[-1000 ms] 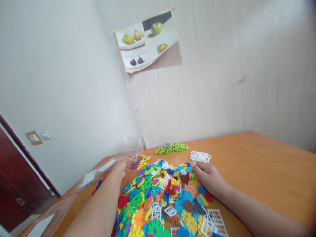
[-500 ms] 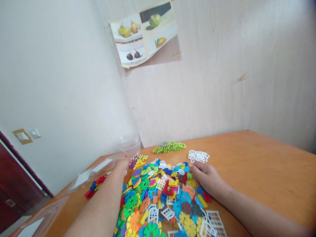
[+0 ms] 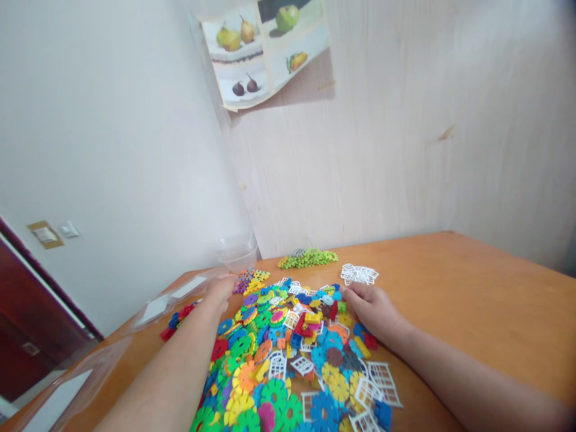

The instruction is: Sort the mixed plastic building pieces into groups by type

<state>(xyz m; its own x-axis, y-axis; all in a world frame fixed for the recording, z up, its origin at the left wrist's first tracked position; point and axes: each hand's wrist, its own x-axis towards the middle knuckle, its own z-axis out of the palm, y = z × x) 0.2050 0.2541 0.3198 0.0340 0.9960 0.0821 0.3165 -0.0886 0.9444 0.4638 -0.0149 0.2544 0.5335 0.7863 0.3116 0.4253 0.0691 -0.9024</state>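
A wide heap of mixed plastic toy pieces [image 3: 288, 348] lies between my forearms: notched discs, building bricks and white lattice window pieces. My left hand [image 3: 221, 289] reaches to the far left of the heap, beside a small pile of purple, yellow and grey pieces [image 3: 252, 281]. Its fingers are curled in, and whatever they hold is hidden. At the heap's far right edge, my right hand [image 3: 369, 305] rests with thumb and fingers drawn together by some blue discs. I cannot make out what is in it. Beyond it sits a small pile of white window pieces [image 3: 359, 274].
Light green pieces [image 3: 310, 258] are piled near the wall. A clear plastic tub [image 3: 237, 252] stands at the far left corner. Red and blue bricks [image 3: 177, 321] lie left of my forearm, near clear lids with white labels [image 3: 155, 307]. Fruit pictures [image 3: 265, 54] hang above.
The view has tipped down a little, showing more of the heap's near side. Both hands stay in nearly the same places on the table.
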